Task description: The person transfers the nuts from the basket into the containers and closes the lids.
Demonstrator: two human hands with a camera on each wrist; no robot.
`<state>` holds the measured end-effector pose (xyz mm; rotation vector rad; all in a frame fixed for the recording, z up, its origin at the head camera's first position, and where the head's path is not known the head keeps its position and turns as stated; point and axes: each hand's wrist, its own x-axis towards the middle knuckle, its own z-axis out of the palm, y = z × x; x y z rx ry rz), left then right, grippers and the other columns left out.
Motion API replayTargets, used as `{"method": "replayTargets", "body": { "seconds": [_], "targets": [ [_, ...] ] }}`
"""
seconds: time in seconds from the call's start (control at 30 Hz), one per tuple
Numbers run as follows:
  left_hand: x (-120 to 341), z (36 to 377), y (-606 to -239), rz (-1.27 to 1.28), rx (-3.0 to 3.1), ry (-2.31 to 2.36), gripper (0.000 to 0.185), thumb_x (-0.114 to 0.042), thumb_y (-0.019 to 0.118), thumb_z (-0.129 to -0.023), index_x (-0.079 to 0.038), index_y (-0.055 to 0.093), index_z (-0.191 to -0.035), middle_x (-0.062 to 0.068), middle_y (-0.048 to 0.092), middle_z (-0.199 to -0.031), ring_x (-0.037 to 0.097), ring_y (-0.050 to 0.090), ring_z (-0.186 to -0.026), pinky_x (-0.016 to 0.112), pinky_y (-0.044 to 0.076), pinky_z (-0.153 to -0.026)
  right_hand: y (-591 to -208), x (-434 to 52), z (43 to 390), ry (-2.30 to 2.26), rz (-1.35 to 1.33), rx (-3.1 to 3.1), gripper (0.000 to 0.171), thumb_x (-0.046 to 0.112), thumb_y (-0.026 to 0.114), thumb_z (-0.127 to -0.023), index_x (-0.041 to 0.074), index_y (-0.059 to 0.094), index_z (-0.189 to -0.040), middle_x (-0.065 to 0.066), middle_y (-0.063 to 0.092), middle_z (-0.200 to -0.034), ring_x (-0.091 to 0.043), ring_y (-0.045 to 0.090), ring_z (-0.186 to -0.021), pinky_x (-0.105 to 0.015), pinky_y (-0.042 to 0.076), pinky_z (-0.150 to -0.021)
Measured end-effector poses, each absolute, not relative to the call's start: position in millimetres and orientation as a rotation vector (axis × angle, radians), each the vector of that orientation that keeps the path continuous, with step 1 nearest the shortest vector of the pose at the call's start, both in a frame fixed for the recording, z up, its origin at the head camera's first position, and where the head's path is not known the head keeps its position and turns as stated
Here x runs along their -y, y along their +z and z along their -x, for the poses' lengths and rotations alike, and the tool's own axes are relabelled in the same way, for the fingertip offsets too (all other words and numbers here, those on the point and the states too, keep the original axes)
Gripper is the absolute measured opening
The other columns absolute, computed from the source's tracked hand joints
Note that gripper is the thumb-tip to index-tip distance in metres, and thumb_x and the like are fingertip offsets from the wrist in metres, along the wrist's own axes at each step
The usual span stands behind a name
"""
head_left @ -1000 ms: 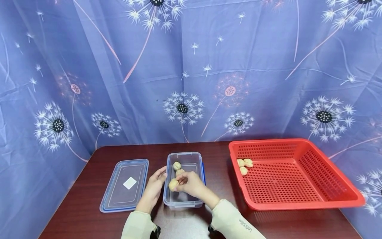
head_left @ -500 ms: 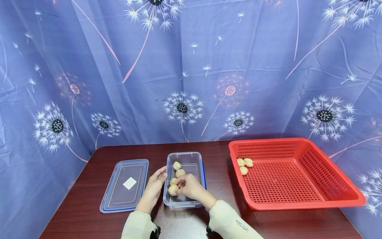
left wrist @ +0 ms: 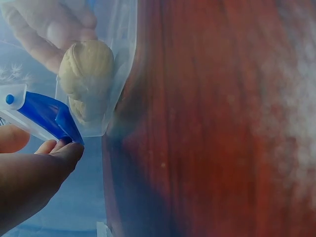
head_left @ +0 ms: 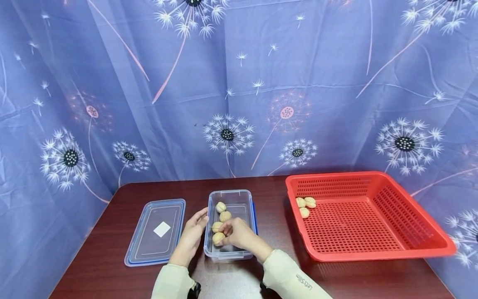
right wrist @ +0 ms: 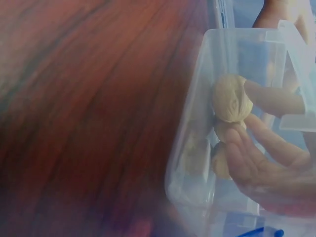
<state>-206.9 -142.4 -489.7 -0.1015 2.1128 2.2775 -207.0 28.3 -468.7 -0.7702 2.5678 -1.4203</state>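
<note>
A clear plastic box [head_left: 249, 207] stands on the dark wooden table [head_left: 261, 274] with several walnuts in it. My right hand [head_left: 224, 236] reaches into its near end and pinches a walnut [head_left: 218, 238] low inside, just in front of another walnut [head_left: 217, 226]. In the right wrist view the held walnut [right wrist: 231, 98] sits between my thumb and fingers inside the box [right wrist: 197, 148]. My left hand [head_left: 201, 217] rests with straight fingers against the box's left wall. In the left wrist view the walnut [left wrist: 89, 69] shows through the wall, above the fingertips [left wrist: 59, 153].
The box's blue-rimmed lid [head_left: 157, 231] lies flat left of my left hand. A red perforated basket [head_left: 373, 232] stands to the right with three walnuts [head_left: 305, 206] in its far left corner. A blue floral cloth [head_left: 239, 83] hangs behind the table.
My right hand has carried its walnut down and toward the near end of the box, from rim height to low inside. The left hand has stayed against the box.
</note>
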Motion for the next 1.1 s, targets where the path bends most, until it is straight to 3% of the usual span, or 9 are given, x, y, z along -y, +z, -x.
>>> {"method": "replayTargets", "body": {
  "seconds": [0.2,0.43,0.7,0.93,1.1],
  "targets": [
    [143.3,205.6,-490.1,0.127,-2.103,2.272,0.043,-0.001,0.038,-0.100,0.011,0.035,-0.141,0.031,0.038,-0.144,0.036,0.035,-0.134,0.049,0.023,-0.115,-464.4,-32.5,206.1,-1.424,0.858,-2.534,0.022,-0.008,0.078,-0.067,-0.006,0.067,-0.086,-0.015,0.066,-0.076,-0.024,0.062,-0.069,-0.021,0.051,-0.064],
    [145.4,205.1,-488.6,0.115,-2.117,2.262,0.043,-0.003,0.038,-0.101,0.011,0.034,-0.142,0.032,0.036,-0.144,0.037,0.034,-0.134,0.051,0.022,-0.115,-449.2,-42.0,206.0,-1.452,0.945,-2.528,0.023,-0.003,0.076,-0.074,-0.008,0.067,-0.095,-0.019,0.067,-0.085,-0.033,0.064,-0.080,-0.038,0.055,-0.075],
    [145.1,204.1,-486.7,0.125,-2.117,2.259,0.043,-0.002,0.037,-0.101,0.011,0.034,-0.142,0.032,0.036,-0.145,0.038,0.033,-0.135,0.050,0.021,-0.115,-429.2,-56.3,203.3,-1.479,1.054,-2.503,0.022,-0.002,0.075,-0.077,-0.006,0.064,-0.096,-0.017,0.067,-0.091,-0.032,0.064,-0.084,-0.040,0.055,-0.080],
    [143.6,205.5,-487.0,0.136,-2.120,2.257,0.043,-0.001,0.038,-0.101,0.011,0.034,-0.142,0.032,0.036,-0.144,0.039,0.033,-0.135,0.050,0.021,-0.115,-401.1,-71.1,201.3,-1.464,1.073,-2.552,0.024,0.002,0.075,-0.081,0.001,0.066,-0.103,-0.008,0.068,-0.092,-0.018,0.063,-0.085,-0.038,0.055,-0.082],
    [143.1,207.2,-488.6,0.142,-2.113,2.255,0.043,-0.001,0.038,-0.100,0.011,0.034,-0.142,0.032,0.036,-0.145,0.038,0.033,-0.135,0.049,0.022,-0.115,-379.5,-86.8,205.7,-1.452,1.108,-2.564,0.027,0.004,0.075,-0.082,0.003,0.065,-0.107,-0.005,0.068,-0.096,-0.018,0.063,-0.088,-0.036,0.055,-0.083]
  ]
}}
